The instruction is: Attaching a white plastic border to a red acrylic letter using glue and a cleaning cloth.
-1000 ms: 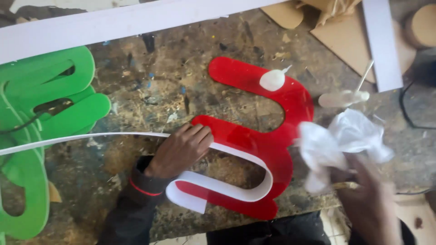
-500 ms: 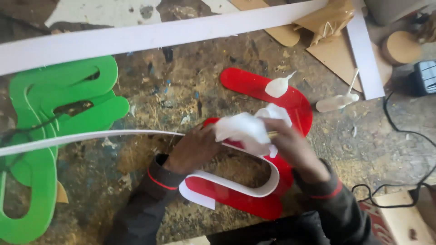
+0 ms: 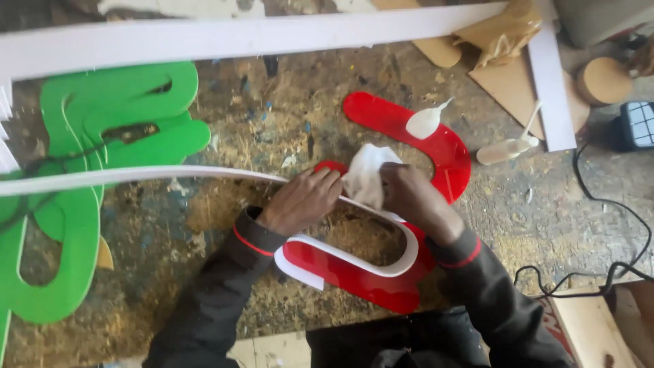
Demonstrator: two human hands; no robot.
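Cloth: white rag [image 3: 364, 176] bunched in right hand [image 3: 413, 197], pressed where white strip [image 3: 381, 262] meets red letter [image 3: 409, 170] on tabletop [image 3: 259, 116].
Left hand [image 3: 303, 201]: fingers flat, pinning strip, grasping nothing.
Method: advisable to wipe along the seam, strip held upright.
Surroundings: green letter [image 3: 102, 136] left; glue bottle [image 3: 507, 146], cable [image 3: 599, 225] right, near elbow.

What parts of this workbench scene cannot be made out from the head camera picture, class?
- Head view: the right hand and its fingers are partly covered by the white cloth.
- Head view: the red letter is hidden under both hands where the white strip meets it.
- Head view: the green letter runs off the left edge.
- Head view: the left hand hides its own fingertips.
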